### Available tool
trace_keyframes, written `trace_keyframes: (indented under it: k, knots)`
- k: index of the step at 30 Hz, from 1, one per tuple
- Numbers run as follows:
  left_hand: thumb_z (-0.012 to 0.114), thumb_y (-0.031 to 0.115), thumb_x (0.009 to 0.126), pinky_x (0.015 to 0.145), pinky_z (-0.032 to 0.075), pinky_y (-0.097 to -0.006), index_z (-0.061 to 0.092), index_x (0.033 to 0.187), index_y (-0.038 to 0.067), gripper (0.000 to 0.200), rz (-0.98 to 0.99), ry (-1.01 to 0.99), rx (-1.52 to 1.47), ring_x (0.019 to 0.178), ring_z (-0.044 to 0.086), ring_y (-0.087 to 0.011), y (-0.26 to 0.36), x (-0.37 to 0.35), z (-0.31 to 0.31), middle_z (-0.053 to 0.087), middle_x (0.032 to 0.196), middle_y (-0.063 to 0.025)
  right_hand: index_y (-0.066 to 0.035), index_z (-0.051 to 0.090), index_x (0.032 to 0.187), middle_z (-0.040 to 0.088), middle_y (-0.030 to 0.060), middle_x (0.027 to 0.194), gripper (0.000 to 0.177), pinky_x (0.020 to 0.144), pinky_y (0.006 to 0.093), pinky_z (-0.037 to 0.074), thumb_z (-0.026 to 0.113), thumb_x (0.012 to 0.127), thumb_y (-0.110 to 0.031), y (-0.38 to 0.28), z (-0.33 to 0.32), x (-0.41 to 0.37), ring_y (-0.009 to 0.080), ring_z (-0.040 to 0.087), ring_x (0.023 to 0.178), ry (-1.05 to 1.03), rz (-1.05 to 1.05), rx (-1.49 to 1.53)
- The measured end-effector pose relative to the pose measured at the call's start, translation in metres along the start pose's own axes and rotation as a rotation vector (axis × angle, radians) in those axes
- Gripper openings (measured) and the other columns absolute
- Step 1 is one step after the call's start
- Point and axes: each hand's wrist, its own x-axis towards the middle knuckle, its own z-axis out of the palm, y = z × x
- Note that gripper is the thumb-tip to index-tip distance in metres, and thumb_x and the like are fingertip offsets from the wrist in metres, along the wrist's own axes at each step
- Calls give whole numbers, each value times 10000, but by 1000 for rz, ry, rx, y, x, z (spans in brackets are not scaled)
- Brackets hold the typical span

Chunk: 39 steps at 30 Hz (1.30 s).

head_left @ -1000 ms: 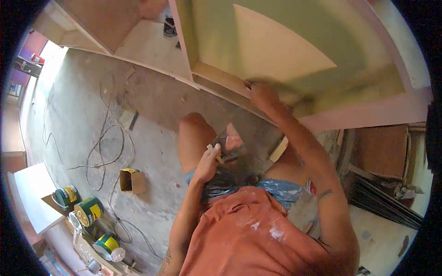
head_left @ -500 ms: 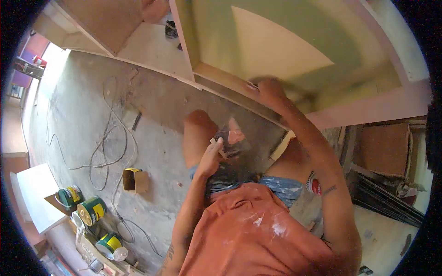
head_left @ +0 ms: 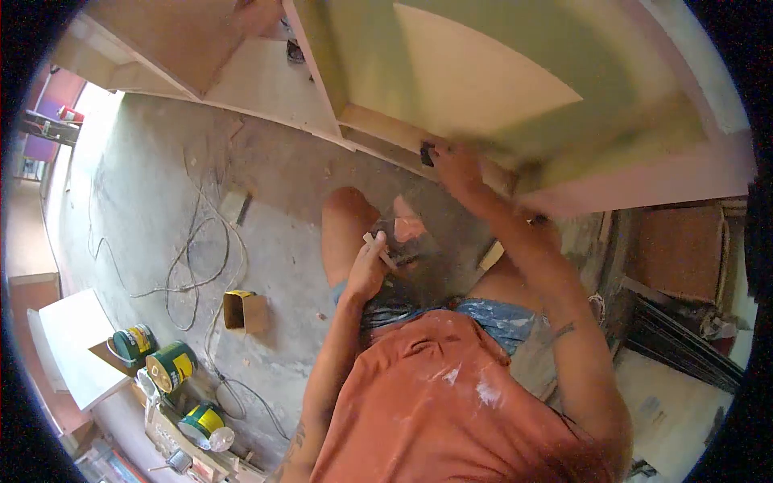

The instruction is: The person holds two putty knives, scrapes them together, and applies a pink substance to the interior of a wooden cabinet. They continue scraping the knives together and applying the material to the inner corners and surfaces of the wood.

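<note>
My left hand (head_left: 369, 267) is closed around the handle of a flat tool (head_left: 388, 259), held low between my knees. Pinkish putty (head_left: 408, 229) lies on or beside that tool's dark blade. My right hand (head_left: 457, 171) reaches up to the lower ledge of a wooden cabinet frame (head_left: 386, 138). Its fingers are pressed round a small dark object (head_left: 427, 154), which touches the ledge; what it is I cannot make out. Behind it is the cabinet's inner panel (head_left: 483, 72), pale with green areas.
A looped cable (head_left: 193, 286) lies on the concrete floor (head_left: 278, 201) at the left. Near it stand an open carton (head_left: 244, 312) and several green cans, one (head_left: 171, 366) with its lid showing. Dark slats (head_left: 680, 338) lean at the right.
My right hand has moved slightly left along the ledge, and the dark object at its fingertips now shows more clearly. The view has shifted a little; my left hand keeps its grip.
</note>
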Motion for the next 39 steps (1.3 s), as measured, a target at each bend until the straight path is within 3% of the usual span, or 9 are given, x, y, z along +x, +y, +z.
trace_keyframes:
  k: [2, 4, 8, 11, 20, 25, 28, 31, 39]
  knots:
    - [407, 387, 934, 748, 520, -374, 454, 1121, -7, 439, -21, -47, -5, 906, 590, -239, -1, 8, -7, 566, 1026, -111, -85, 618, 1040, 642, 133, 837, 285, 676, 447, 490, 529, 793, -195, -5, -27, -2, 315, 628, 740, 101, 8, 179]
    - [401, 384, 937, 756, 523, -388, 441, 1134, 0, 434, -47, -91, -9, 915, 588, -243, -1, 12, -8, 556, 1052, -113, -52, 643, 965, 641, 171, 830, 311, 682, 447, 488, 500, 832, -294, -6, -71, -1, 330, 630, 755, -215, 76, 109]
    - [380, 364, 947, 756, 530, -422, 419, 1167, 24, 407, -65, -126, -64, 947, 575, -240, -2, 19, -5, 526, 1109, -112, -55, 669, 847, 639, 190, 793, 398, 652, 439, 495, 482, 841, -405, 13, -68, 18, 331, 634, 726, -347, 75, -25]
    - [374, 360, 949, 752, 532, -423, 406, 1186, 38, 401, -81, -130, -62, 953, 571, -240, -5, 22, -8, 522, 1116, -111, -67, 670, 727, 636, 166, 726, 438, 603, 435, 496, 475, 837, -444, 12, -53, 19, 321, 632, 662, 4, 5, -43]
    - [342, 369, 952, 751, 529, -428, 381, 1219, 38, 428, -113, -60, -90, 955, 567, -258, 8, 11, -4, 524, 1121, -112, -72, 656, 850, 639, 151, 790, 213, 623, 440, 509, 504, 811, -216, 4, -22, 10, 316, 629, 709, 36, -180, -137]
    - [336, 371, 951, 758, 524, -433, 390, 1219, 43, 427, -28, -62, 17, 959, 569, -264, 27, 2, 21, 524, 1139, -114, -115, 623, 1039, 631, 169, 912, 284, 695, 444, 484, 515, 785, -177, 34, -61, 15, 357, 616, 802, -408, -98, -62]
    - [347, 379, 946, 751, 526, -433, 403, 1211, 47, 429, -40, -39, 34, 958, 572, -271, 30, -3, 27, 524, 1147, -116, -73, 615, 1042, 631, 175, 927, 298, 722, 444, 469, 539, 776, -185, 53, -86, -15, 364, 613, 816, -177, 113, 300]
    - [361, 396, 938, 758, 526, -440, 406, 1213, 47, 446, 57, -8, 101, 943, 578, -274, 27, -5, 28, 528, 1138, -118, -18, 608, 1022, 627, 202, 914, 302, 733, 434, 469, 547, 780, -186, 41, -136, -44, 366, 611, 817, -43, 39, 270]
    - [351, 382, 949, 736, 532, -459, 374, 1234, 47, 440, 132, -21, 254, 997, 573, -298, 47, -14, 54, 532, 1144, -129, 7, 636, 885, 628, 217, 868, 200, 693, 433, 492, 571, 743, -119, 97, -60, -45, 330, 627, 810, -358, 196, -90]
